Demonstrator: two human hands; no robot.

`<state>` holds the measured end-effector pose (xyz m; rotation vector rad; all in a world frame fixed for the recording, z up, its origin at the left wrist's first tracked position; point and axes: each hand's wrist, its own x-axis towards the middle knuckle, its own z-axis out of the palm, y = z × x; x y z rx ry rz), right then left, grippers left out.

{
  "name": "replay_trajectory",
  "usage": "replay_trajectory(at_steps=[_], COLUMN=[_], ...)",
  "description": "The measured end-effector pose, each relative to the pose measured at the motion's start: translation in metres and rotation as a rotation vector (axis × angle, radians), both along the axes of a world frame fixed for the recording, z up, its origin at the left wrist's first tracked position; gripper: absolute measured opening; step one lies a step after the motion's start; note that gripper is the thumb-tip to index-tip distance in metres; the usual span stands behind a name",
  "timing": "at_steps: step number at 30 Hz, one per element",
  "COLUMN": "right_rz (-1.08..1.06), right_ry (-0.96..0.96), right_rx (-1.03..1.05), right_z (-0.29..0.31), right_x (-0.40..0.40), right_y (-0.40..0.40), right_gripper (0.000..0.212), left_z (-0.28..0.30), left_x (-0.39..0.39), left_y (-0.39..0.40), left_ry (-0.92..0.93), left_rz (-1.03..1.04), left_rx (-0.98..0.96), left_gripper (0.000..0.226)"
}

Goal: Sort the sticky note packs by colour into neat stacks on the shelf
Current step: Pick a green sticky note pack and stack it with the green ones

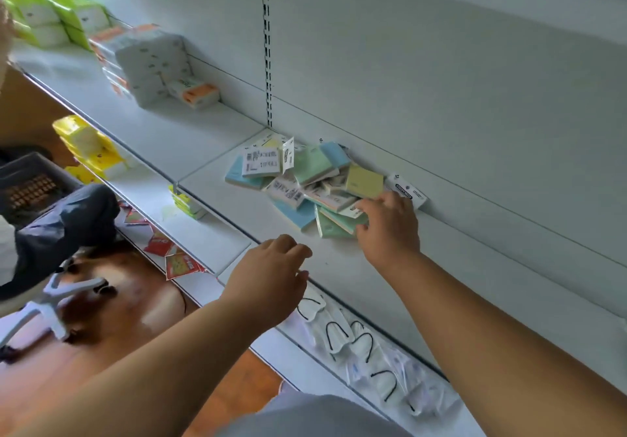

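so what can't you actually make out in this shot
Head view only:
- Labels on the sticky note packs: print too small.
- Lower packs in the pile: covered by upper ones, so no count.
- Right hand fingertips: behind its knuckles, grip unclear.
- Green tissue packs: blurred, at the edge.
- Left hand: fingers curled, underside hidden.

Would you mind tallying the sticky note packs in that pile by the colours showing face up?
Some packs lie label side up or half buried, so this counts only visible coloured faces in the pile.
Blue packs: 3
Green packs: 3
Yellow packs: 1
Total: 7
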<state>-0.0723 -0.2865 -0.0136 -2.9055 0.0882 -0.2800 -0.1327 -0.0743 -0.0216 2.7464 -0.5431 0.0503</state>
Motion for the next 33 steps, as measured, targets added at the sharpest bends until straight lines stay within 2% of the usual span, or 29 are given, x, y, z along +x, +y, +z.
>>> replay_trajectory(at_steps=[4,8,11,13,17,18,20,22,24,25,29,31,33], right_rz=[0.067,0.184,0.189,0.132,0.007,-0.046,-0.204,-0.364,-0.444,-0.468,-0.587,-0.64,-0.697], right_ry=[-0.128,-0.262,-0.256,-0.24,-0.297,-0.331,-0.372,-0.307,-0.216,-0.202,-0.269,-0.302,-0.329], right_rx=[0.081,0.269,0.446,0.507,0.583,0.587,0.633,0.802,1.005,1.044,0.872,0.776,0.678], right_z=[0.005,0.024,0.04,0.047,0.056,0.056,0.052,0.044,0.037,0.035,0.043,0.047,0.046], right_x=[0.022,0.024,0.021,0.018,0.008,0.004,-0.004,-0.018,-0.037,-0.049,-0.097,-0.117,-0.138], right_y=[0.002,0.011,0.023,0.032,0.049,0.052,0.056,0.06,0.064,0.065,0.049,0.036,0.021], right_gripper=[0.012,0.005,0.005,0.01,0.01,0.009,0.011,0.015,0.012,0.009,0.012,0.014,0.012], left_z=[-0.001,-0.002,0.004,0.009,0.017,0.016,0.015,0.014,0.011,0.01,0.006,0.005,0.005], left_x=[0.036,0.063,0.09,0.105,0.118,0.119,0.114,0.106,0.096,0.09,0.061,0.046,0.028], left_y=[0.004,0.011,0.019,0.021,0.02,0.021,0.025,0.026,0.022,0.018,-0.002,-0.019,-0.04], left_ry=[0.023,0.044,0.071,0.142,0.229,0.273,0.475,0.649,0.75,0.79,0.854,0.792,0.682], left_rz=[0.003,0.063,0.044,-0.013,-0.064,-0.067,-0.086,-0.126,-0.184,-0.217,-0.317,-0.343,-0.365], left_rx=[-0.011,-0.228,-0.387,-0.436,-0.392,-0.421,-0.618,-0.794,-0.833,-0.82,-0.74,-0.72,-0.696], left_gripper=[0.039,0.053,0.063,0.058,0.004,0.009,0.007,0.006,0.008,0.008,0.008,0.009,0.02])
